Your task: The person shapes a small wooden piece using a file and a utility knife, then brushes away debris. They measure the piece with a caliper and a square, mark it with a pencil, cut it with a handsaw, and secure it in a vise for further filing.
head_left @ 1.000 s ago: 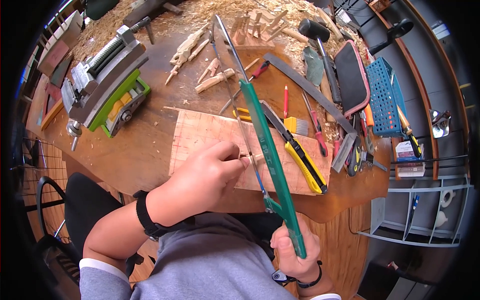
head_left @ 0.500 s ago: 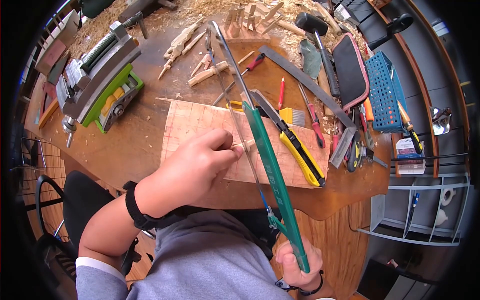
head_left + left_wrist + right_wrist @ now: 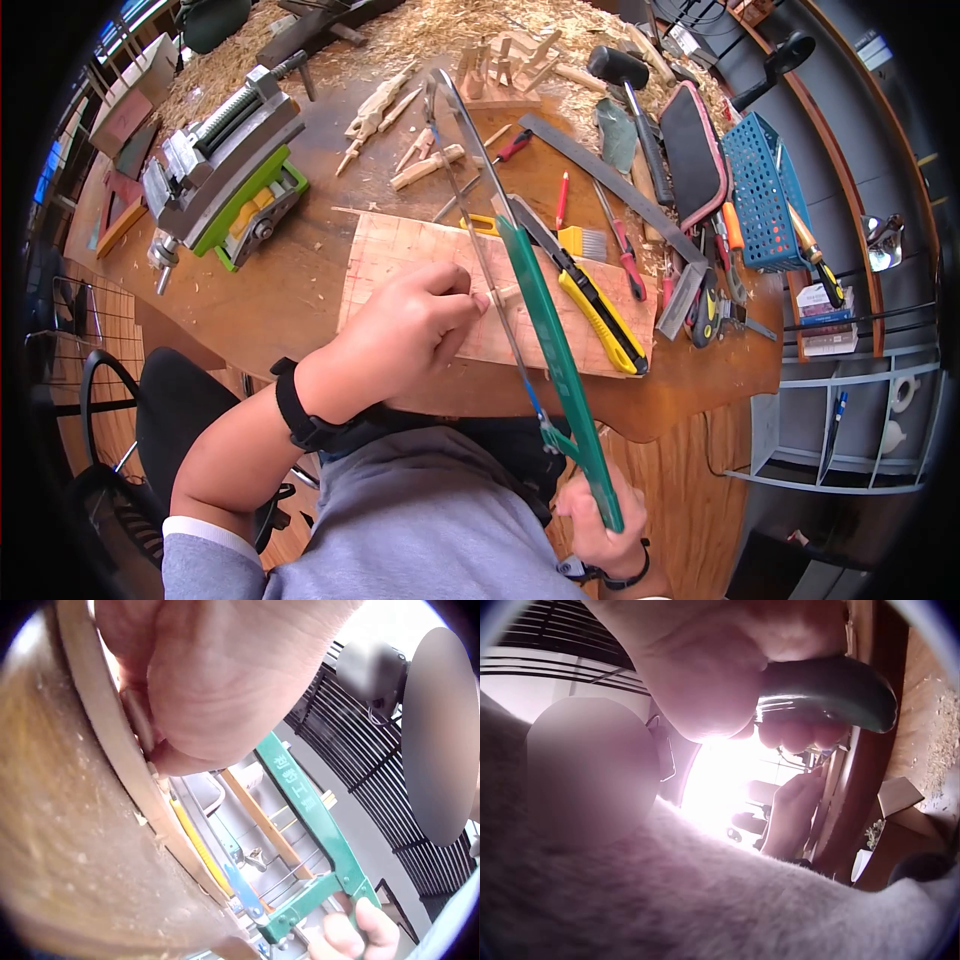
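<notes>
In the head view the right hand (image 3: 603, 515) grips the handle end of a green hacksaw (image 3: 545, 335), whose narrow blade (image 3: 492, 285) crosses a small light wood piece (image 3: 508, 296). The left hand (image 3: 405, 335) pinches that piece over a flat, red-marked board (image 3: 400, 262); its fingertips are beside the blade. From the left wrist, the left hand (image 3: 217, 682) is bent down at the board's edge (image 3: 112, 742), and the saw frame (image 3: 300, 799) slants beyond it. The right wrist view shows fingers (image 3: 799, 735) curled round the dark green handle (image 3: 825, 694).
A yellow utility knife (image 3: 603, 318) lies on the board's right. Beyond are a brush (image 3: 583, 243), red pencil (image 3: 563, 198), steel square (image 3: 610, 180), mallet (image 3: 640, 110) and blue basket (image 3: 765, 195). A vise (image 3: 225, 170) stands left; carved wood pieces (image 3: 428, 166) and shavings lie at the back.
The right hand and saw have moved down and slightly right from their position a second ago. The left hand keeps its pinch on the wood piece; the head view has shifted a little.
</notes>
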### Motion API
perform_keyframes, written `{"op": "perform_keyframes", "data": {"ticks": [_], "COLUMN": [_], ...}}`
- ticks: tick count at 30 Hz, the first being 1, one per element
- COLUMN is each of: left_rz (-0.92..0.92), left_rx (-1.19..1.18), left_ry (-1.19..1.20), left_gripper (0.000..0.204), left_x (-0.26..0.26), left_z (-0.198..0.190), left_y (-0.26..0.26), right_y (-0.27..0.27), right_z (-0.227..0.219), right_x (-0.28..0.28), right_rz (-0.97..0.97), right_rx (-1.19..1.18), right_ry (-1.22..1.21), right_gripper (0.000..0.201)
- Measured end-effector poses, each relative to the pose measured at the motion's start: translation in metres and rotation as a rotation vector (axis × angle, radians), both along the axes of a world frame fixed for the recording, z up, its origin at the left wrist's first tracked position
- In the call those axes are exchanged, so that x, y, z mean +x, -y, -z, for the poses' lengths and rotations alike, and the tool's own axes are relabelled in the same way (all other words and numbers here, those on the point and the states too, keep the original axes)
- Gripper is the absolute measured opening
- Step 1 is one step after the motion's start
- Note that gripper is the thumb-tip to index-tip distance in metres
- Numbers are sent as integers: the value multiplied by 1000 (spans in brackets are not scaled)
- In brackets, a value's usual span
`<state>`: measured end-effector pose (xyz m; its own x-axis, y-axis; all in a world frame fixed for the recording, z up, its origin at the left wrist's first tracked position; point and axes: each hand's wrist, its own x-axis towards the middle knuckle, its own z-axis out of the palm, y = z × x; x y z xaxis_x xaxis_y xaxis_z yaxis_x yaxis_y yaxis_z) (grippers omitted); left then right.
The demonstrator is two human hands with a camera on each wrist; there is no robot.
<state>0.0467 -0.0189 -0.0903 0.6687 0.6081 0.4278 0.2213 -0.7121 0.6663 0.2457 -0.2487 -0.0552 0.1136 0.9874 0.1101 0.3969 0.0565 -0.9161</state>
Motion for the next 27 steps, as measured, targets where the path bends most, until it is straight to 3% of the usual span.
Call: {"op": "perform_keyframes", "data": {"ticks": [2,4,7,10,13,16,19,21,23,27], "left_rz": [33,44,-10,-20,-1,-39,-52,-52,-3,-64], "left_rx": [-19,-29,9,-10,5,54,56,38,40,59], "left_ry": [-8,-13,-4,-33,-54,-29,-38,-38,-45,-51], "left_gripper": [6,6,6,4,2,2,2,2,5,7], "left_x": [-1,0,0,-2,-4,-4,-3,-6,-7,-8], "left_z": [1,0,-2,1,0,-2,-3,-5,-4,-5], "left_y": [0,-1,-2,-3,-3,-7,-8,-12,-14,-18], "right_y": [2,-30,-65,-29,-6,-20,-2,16,6,9], "right_z": [3,0,-1,-6,-4,-11,-9,-9,-17,-10], "right_x": [-3,-5,-11,-8,-7,-10,-2,1,1,7], "right_rz": [21,5,-29,4,36,13,12,26,-11,-8], "right_rx": [10,-54,-7,-28,-5,-22,-43,-37,-44,-77], "right_ry": [-35,72,-39,72,-34,-18,45,-59,56,14], "right_gripper": [42,42,44,43,43,43,45,44,44,43]}}
